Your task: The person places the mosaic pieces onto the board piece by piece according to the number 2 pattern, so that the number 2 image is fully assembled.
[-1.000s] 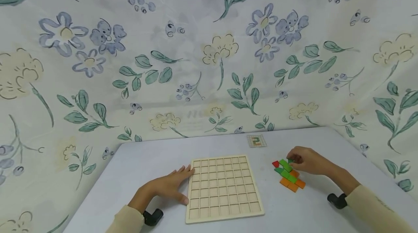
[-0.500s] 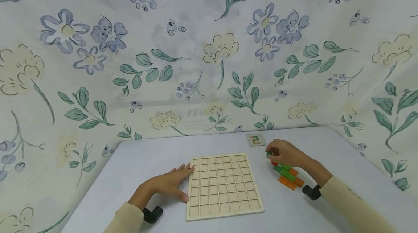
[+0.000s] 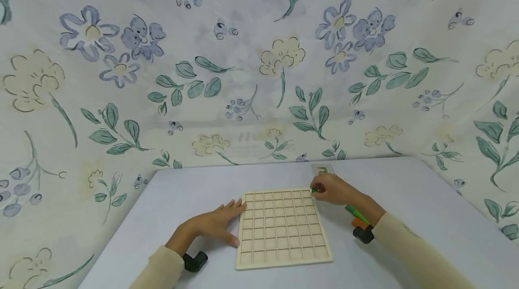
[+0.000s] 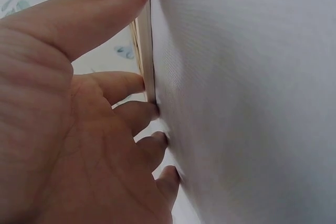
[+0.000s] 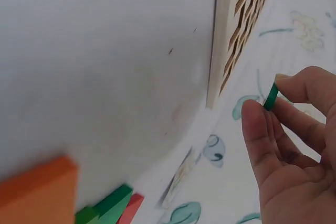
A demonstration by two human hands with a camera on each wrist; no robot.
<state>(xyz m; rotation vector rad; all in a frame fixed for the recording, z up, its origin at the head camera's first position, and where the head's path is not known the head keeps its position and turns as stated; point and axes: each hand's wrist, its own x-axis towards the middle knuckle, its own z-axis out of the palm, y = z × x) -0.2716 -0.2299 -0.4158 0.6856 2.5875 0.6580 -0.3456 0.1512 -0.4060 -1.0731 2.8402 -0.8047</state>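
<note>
A pale wooden board (image 3: 283, 228) with a grid of square recesses lies on the white table. My left hand (image 3: 215, 226) rests at its left side with fingers spread, thumb and fingertips at the edge. In the left wrist view the fingertips reach down to the table beside the board's edge (image 4: 147, 59). My right hand (image 3: 334, 189) is over the board's far right corner, pinching a small green tile (image 5: 271, 97) between thumb and fingers. The tile stands on edge in the right wrist view, above the level of the board there.
Right of the board lie loose tiles: orange (image 5: 37, 195), green (image 5: 113, 205) and red (image 5: 129, 210), partly hidden by the right forearm in the head view. A small patterned card (image 3: 321, 167) lies at the back. A floral cloth (image 3: 259, 77) hangs behind the table.
My right hand has carried the green tile left from the loose tiles to the board's far right corner. The left hand has kept its place at the board's edge.
</note>
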